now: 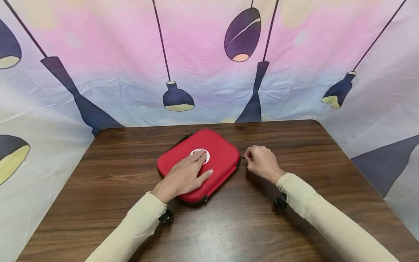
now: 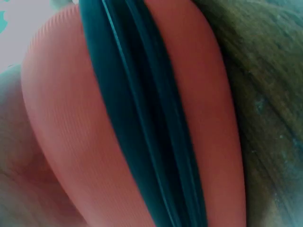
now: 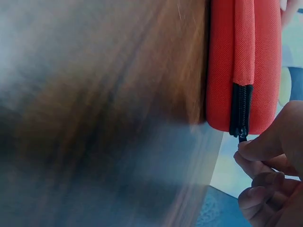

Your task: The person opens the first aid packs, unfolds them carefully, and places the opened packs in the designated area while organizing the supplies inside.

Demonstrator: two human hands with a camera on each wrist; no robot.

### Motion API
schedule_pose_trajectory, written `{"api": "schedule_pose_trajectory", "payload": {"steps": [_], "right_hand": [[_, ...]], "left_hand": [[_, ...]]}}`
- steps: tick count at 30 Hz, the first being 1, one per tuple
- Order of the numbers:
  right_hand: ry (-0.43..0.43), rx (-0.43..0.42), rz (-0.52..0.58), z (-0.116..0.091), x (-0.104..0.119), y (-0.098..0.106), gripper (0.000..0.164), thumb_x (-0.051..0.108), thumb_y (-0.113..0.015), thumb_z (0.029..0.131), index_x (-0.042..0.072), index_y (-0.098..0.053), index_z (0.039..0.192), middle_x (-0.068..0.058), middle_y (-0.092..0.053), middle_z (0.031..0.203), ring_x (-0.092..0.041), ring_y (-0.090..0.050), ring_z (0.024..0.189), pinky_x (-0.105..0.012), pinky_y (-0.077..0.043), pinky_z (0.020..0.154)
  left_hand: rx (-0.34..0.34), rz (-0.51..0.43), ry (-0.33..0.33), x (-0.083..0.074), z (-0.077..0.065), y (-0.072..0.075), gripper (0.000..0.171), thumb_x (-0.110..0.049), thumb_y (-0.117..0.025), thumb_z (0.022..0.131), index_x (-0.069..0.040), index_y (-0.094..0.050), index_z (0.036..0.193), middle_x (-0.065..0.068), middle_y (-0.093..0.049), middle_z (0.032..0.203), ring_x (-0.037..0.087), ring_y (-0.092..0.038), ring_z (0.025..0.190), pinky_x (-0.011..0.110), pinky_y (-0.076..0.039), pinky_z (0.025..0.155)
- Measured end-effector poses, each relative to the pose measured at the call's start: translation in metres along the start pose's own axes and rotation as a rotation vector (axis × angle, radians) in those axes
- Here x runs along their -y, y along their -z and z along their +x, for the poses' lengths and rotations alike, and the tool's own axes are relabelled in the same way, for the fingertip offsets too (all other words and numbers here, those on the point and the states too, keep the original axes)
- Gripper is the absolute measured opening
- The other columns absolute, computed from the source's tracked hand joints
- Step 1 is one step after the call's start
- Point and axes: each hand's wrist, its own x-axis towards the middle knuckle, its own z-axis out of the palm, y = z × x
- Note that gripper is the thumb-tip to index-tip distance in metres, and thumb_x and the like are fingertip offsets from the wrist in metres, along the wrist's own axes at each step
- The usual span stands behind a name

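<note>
Left hand (image 1: 184, 175) spread, ungripping, on red case (image 1: 222, 160), partly covering white circle (image 1: 207, 157); right hand (image 1: 262, 162) pinching zipper pull (image 3: 243, 137) at case corner; brown table (image 1: 235, 225) beneath

left hand (image 1: 184, 176) is laid palm-down, fingers extended, thumb spread; right hand (image 1: 262, 163) is held with thumb and index finger pinched, other fingers curled, both forearms (image 1: 135, 227) stretched forward.

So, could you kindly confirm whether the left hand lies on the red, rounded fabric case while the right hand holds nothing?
The right hand isn't empty: the right wrist view shows it pinching the small black zipper pull at the corner of the case. The left hand does lie on it.
</note>
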Motion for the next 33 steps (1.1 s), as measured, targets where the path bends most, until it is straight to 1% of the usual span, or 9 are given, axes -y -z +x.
{"api": "schedule_pose_trajectory", "payload": {"steps": [4, 7, 9, 12, 15, 21, 25, 28, 33], "right_hand": [[-0.026, 0.009, 0.009, 0.013, -0.003, -0.004, 0.009, 0.001, -0.069, 0.082, 0.006, -0.076, 0.084, -0.003, -0.07, 0.077, -0.018, -0.058, 0.059, -0.037, -0.05, 0.052], [-0.056, 0.018, 0.016, 0.023, -0.005, -0.007, 0.01, 0.001, -0.067, 0.083, 0.006, -0.076, 0.085, -0.005, -0.072, 0.081, -0.021, -0.062, 0.064, -0.039, -0.051, 0.055], [-0.086, 0.031, 0.035, 0.03, -0.006, -0.009, 0.011, 0.002, -0.067, 0.085, 0.006, -0.077, 0.087, -0.007, -0.073, 0.084, -0.025, -0.066, 0.07, -0.043, -0.054, 0.059], [-0.139, 0.052, 0.073, 0.04, -0.008, -0.013, 0.011, 0.005, -0.067, 0.087, 0.006, -0.077, 0.089, -0.009, -0.074, 0.088, -0.029, -0.069, 0.077, -0.046, -0.055, 0.065], [-0.173, 0.072, 0.114, 0.047, -0.01, -0.016, 0.01, 0.007, -0.067, 0.09, 0.007, -0.077, 0.091, -0.009, -0.074, 0.089, -0.028, -0.067, 0.077, -0.044, -0.054, 0.065], [-0.202, 0.094, 0.159, 0.06, -0.012, -0.022, 0.013, 0.006, -0.065, 0.092, 0.006, -0.077, 0.094, -0.011, -0.073, 0.092, -0.025, -0.065, 0.073, -0.038, -0.051, 0.06], [-0.224, 0.097, 0.164, 0.068, -0.012, -0.024, 0.014, 0.006, -0.065, 0.092, 0.007, -0.078, 0.096, -0.012, -0.074, 0.095, -0.027, -0.066, 0.076, -0.038, -0.052, 0.061], [-0.232, 0.101, 0.177, 0.072, -0.013, -0.024, 0.014, 0.006, -0.065, 0.093, 0.007, -0.078, 0.097, -0.012, -0.073, 0.097, -0.028, -0.066, 0.078, -0.039, -0.052, 0.064], [-0.232, 0.124, 0.185, 0.075, -0.015, -0.024, 0.014, 0.006, -0.065, 0.093, 0.006, -0.077, 0.098, -0.013, -0.073, 0.098, -0.029, -0.066, 0.08, -0.041, -0.053, 0.066]], "left_hand": [[0.01, -0.012, 0.0, -0.001, -0.002, 0.002, 0.072, -0.046, -0.056, 0.102, -0.002, -0.037, 0.156, 0.014, -0.029, 0.164, 0.03, -0.025, 0.152, 0.043, -0.024, 0.121], [0.01, -0.018, -0.01, -0.002, -0.004, 0.002, 0.072, -0.046, -0.056, 0.102, -0.001, -0.038, 0.155, 0.014, -0.028, 0.164, 0.03, -0.024, 0.152, 0.042, -0.024, 0.122], [0.008, -0.024, -0.017, -0.003, -0.005, 0.002, 0.072, -0.046, -0.057, 0.101, -0.001, -0.038, 0.155, 0.015, -0.028, 0.164, 0.03, -0.024, 0.152, 0.042, -0.024, 0.122], [0.012, -0.036, -0.017, -0.003, -0.007, 0.001, 0.073, -0.046, -0.058, 0.101, -0.001, -0.038, 0.155, 0.014, -0.028, 0.164, 0.03, -0.024, 0.152, 0.042, -0.025, 0.121], [0.018, -0.054, -0.017, -0.004, -0.009, 0.001, 0.074, -0.048, -0.058, 0.1, -0.002, -0.039, 0.155, 0.012, -0.028, 0.165, 0.029, -0.024, 0.152, 0.042, -0.026, 0.121], [0.032, -0.097, -0.027, -0.009, -0.009, -0.003, 0.085, -0.06, -0.059, 0.095, -0.007, -0.037, 0.157, 0.007, -0.026, 0.166, 0.024, -0.022, 0.153, 0.039, -0.025, 0.121], [0.046, -0.112, -0.035, -0.012, -0.007, -0.007, 0.093, -0.068, -0.058, 0.092, -0.009, -0.032, 0.159, 0.005, -0.021, 0.168, 0.022, -0.018, 0.154, 0.036, -0.02, 0.122], [0.041, -0.115, -0.037, -0.014, -0.004, -0.01, 0.096, -0.069, -0.056, 0.092, -0.006, -0.029, 0.159, 0.008, -0.019, 0.168, 0.024, -0.016, 0.155, 0.037, -0.017, 0.123], [0.054, -0.091, -0.019, -0.017, 0.0, -0.012, 0.098, -0.07, -0.052, 0.093, -0.006, -0.024, 0.161, 0.01, -0.016, 0.169, 0.023, -0.013, 0.155, 0.035, -0.012, 0.124]]}}
